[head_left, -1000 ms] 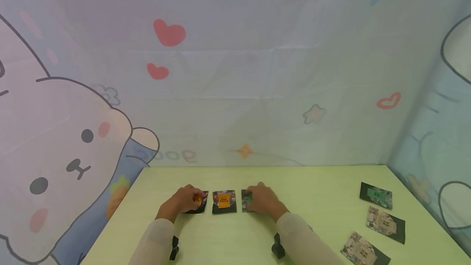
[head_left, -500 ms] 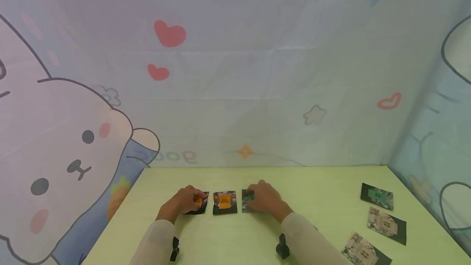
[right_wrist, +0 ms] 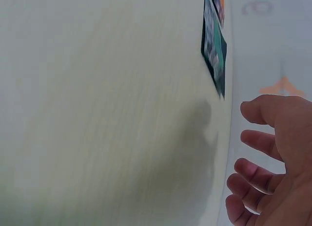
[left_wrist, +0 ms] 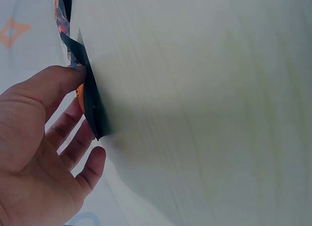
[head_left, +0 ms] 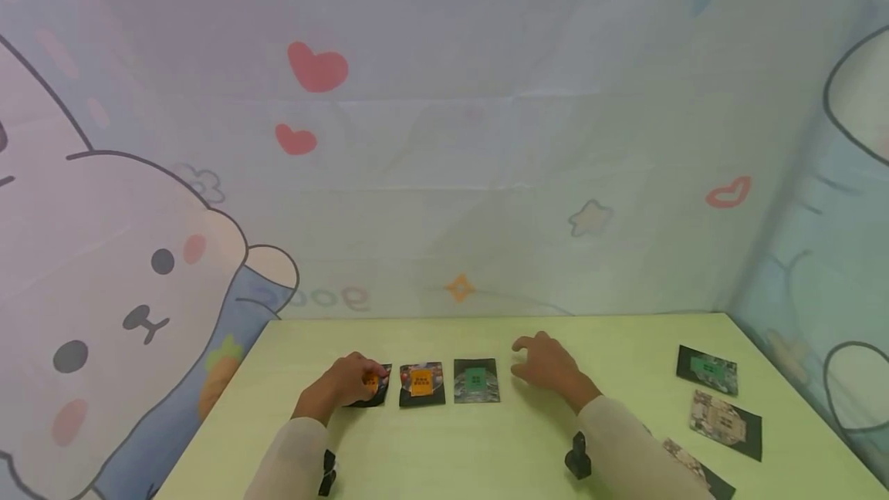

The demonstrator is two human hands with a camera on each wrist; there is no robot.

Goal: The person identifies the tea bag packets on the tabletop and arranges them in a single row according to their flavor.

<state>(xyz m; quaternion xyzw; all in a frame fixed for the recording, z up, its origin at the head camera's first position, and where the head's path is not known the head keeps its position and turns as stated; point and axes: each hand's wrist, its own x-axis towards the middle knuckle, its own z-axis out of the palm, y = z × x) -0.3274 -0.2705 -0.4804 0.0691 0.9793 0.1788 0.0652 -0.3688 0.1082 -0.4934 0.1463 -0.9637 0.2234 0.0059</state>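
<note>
**Sleeve (head_left: 635, 450) partly covers near-right packet (head_left: 719, 484)**

Your left hand (head_left: 343, 380) pinches the left orange-labelled packet (head_left: 376, 389). The middle orange-labelled packet (head_left: 421, 385) separates it from the green-labelled packet (head_left: 476, 381). Your right hand (head_left: 546, 365) hovers beyond, fingers loosely spread. Two more packets (head_left: 726, 424) lie farther right.

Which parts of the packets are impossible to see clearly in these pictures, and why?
Head view: left part of the leftmost packet, hidden by the left hand.
Head view: part of the nearest right-side packet, covered by the right sleeve.
Head view: print on the green label, too small to read.
Right wrist view: part of an orange-labelled packet, cut off by the top edge.
</note>
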